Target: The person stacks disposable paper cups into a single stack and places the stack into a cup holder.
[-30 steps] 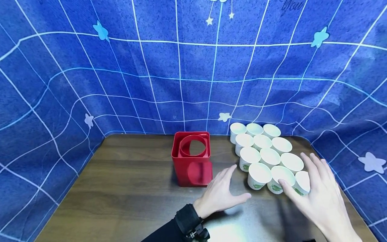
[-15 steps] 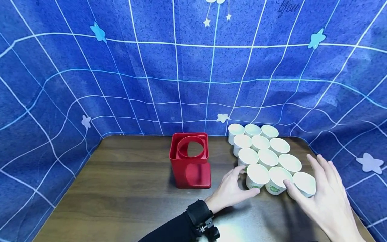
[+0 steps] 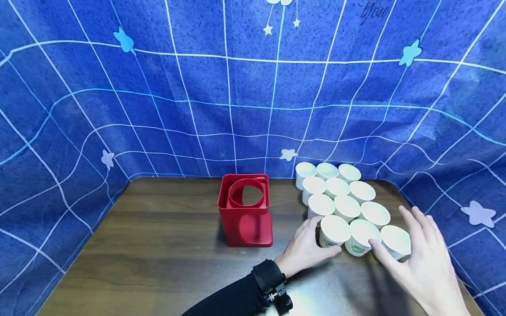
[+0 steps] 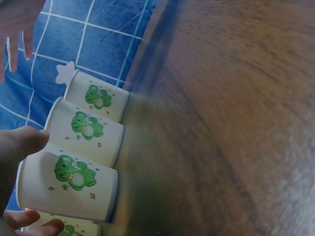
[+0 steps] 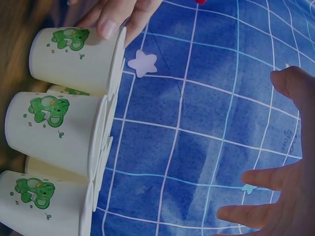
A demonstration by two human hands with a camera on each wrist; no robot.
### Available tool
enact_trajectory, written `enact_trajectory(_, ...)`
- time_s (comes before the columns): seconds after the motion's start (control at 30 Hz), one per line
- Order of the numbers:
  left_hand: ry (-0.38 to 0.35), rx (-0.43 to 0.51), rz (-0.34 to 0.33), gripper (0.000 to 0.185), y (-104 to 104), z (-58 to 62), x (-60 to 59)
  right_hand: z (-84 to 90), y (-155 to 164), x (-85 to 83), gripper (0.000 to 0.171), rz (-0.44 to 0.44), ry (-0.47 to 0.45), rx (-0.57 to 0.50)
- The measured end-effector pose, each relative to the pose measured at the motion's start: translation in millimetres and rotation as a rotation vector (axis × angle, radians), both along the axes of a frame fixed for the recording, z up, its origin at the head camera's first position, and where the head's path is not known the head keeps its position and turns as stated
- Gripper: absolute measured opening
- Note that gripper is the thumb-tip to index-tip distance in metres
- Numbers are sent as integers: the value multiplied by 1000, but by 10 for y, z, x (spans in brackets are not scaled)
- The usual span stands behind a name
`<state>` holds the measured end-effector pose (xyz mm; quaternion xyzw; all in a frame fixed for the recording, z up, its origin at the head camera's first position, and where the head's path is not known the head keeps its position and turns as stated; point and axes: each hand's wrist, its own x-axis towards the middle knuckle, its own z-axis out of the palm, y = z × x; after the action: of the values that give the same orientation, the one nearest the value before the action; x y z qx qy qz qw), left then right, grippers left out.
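A white paper cup (image 3: 334, 229) with a green cartoon animal stands at the front left of a group of cups on the table. My left hand (image 3: 306, 250) grips this cup from its left side. In the left wrist view the thumb (image 4: 32, 141) lies at its rim and the fingertips (image 4: 49, 227) are on the opposite side. My right hand (image 3: 424, 261) is spread, fingers apart, beside the front right cup (image 3: 395, 241). Nothing is between its fingers in the right wrist view. Another cup (image 3: 361, 237) stands between these two.
Several more white paper cups (image 3: 347, 207) stand in close rows behind, reaching the table's back edge. A red box-shaped stand (image 3: 233, 224) with a round ring on top is left of them. Blue grid-patterned cloth (image 3: 253, 87) hangs behind the brown wooden table (image 3: 166, 228).
My left hand has moved right from beside the front left cup and now grips it. The right hand stays nearly in place near the front right cup. The view has shifted slightly.
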<state>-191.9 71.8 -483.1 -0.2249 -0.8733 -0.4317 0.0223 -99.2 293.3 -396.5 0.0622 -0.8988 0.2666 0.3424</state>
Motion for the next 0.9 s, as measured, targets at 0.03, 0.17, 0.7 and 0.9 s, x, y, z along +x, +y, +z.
enact_trajectory(0.03,3,-10,6,76,5,-13,3,-9,0,5,90,1,-3,0)
enact_trajectory(0.17,31,-39,24,70,24,-65,16,-30,0,12,88,23,21,11)
enact_trajectory(0.7,-18,-51,57,79,130,-50,7,-51,-31,7,89,8,-11,11)
enact_trajectory(0.9,18,-83,70,78,176,-48,3,-69,-10,13,88,6,10,12)
